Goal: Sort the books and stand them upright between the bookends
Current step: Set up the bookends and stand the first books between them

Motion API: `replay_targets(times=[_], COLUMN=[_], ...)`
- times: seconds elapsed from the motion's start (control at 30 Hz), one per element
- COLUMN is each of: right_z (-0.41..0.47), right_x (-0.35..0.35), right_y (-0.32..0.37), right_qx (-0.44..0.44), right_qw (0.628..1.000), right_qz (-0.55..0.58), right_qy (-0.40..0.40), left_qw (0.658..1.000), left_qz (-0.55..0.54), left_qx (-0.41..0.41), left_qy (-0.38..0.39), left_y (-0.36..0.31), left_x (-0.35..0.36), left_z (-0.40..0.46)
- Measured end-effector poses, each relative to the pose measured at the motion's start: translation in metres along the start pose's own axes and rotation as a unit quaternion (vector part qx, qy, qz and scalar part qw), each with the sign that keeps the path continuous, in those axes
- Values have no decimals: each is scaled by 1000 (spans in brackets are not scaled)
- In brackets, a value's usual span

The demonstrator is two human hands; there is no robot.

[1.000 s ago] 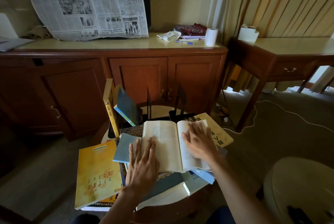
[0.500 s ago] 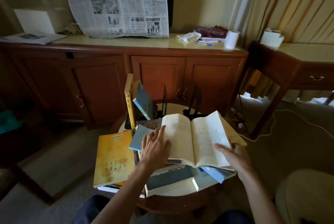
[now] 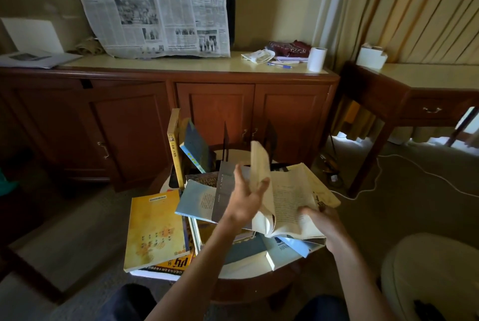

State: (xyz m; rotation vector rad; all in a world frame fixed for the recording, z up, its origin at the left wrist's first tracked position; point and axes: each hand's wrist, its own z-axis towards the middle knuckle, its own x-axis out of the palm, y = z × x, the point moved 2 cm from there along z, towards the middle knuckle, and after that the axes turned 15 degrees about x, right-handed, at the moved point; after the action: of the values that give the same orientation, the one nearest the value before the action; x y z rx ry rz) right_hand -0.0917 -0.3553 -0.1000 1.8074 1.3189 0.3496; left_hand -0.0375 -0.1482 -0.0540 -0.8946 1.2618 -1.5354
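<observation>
An open cream-paged book (image 3: pixel 287 198) lies on top of a messy pile of books on a small round table (image 3: pixel 248 272). My left hand (image 3: pixel 246 198) lifts the book's left half, so those pages stand up and fold toward the right. My right hand (image 3: pixel 324 224) grips the book's lower right edge. Two black bookends (image 3: pixel 225 143) stand at the back of the table. Left of them a thin yellow book (image 3: pixel 174 147) stands upright and a blue book (image 3: pixel 195 148) leans. A large yellow book (image 3: pixel 155 227) overhangs the pile's left side.
A long wooden cabinet (image 3: pixel 215 108) runs behind the table, with a newspaper (image 3: pixel 153 6), a paper roll (image 3: pixel 316 59) and a pen on top. A wooden side table (image 3: pixel 414 97) stands at right, with a white cable (image 3: pixel 404 167) on the carpet. A cream seat (image 3: pixel 430 274) is at lower right.
My left hand rose from lying flat on the left page and swung the book's left half upward. My right hand slid from the right page to the book's lower right edge.
</observation>
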Motion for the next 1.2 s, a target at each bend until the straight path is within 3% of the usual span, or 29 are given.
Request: replay_targets(times=[0.07,0.13,0.27,0.3,0.37,0.47,0.57,0.67,0.73,0.93,1.1,1.2], right_z=[1,2,-4,-8,-8,-9,-11,-15,-18,-25,-33,-38], right_x=[-3,-6,-10,-13,-17,-16,-10,-5,-3,-2,7,15], right_y=[-1,-5,-11,-13,-12,-16,-16,-14,-13,-9,-5,-5], right_qx=[-10,-8,18,33,25,-18,-33,-40,-37,-58,-84,-29], right_qw=[1000,999,993,989,986,997,998,997,995,996,992,975], right_qz=[23,41,116,141,153,50,41,47,63,-3,71,187], right_qy=[0,-4,13,19,55,64,38,41,66,68,67,115], left_qw=[998,993,960,954,965,991,990,955,944,965,985,969], left_qz=[-22,46,197,193,108,-3,137,284,301,213,-9,-168], left_qx=[-22,-26,108,132,105,30,8,-39,-47,-104,-163,-183], left_qy=[46,108,168,186,215,133,14,79,125,113,54,9], left_y=[-8,-12,-8,-8,-7,-8,9,33,45,62,51,36], left_x=[19,33,28,23,5,-30,-46,-25,-7,5,3,-3], left_z=[-3,-11,-33,-39,-47,-52,-35,-15,-5,9,-3,-11])
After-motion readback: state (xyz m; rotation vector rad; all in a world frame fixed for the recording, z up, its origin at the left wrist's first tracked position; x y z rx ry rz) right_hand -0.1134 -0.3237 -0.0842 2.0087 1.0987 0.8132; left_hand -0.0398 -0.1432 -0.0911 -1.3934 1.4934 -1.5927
